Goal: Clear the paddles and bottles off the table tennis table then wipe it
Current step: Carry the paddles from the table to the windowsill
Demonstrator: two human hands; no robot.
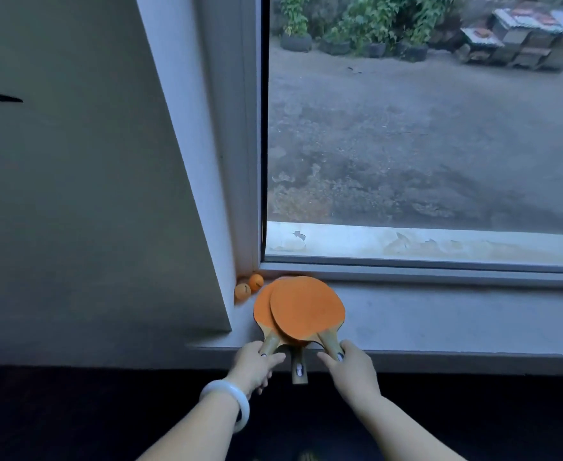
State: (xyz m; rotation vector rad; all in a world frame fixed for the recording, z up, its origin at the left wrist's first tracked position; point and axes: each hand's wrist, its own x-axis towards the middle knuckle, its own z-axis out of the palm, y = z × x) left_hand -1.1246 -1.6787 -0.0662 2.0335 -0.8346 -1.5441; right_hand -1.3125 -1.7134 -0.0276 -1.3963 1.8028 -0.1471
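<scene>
Head view: paddles (301,309) stacked on the windowsill (439,314).
Left hand (251,364) and right hand (353,367) each pinch an outer wooden handle; two orange balls (249,287) sit in the corner.

Three orange paddles (301,311) lie stacked on the sill (439,314) — handles fanned toward the person. Left hand (253,364) grips one handle, right hand (353,367) another. Two balls (249,286) sit in the corner.
</scene>
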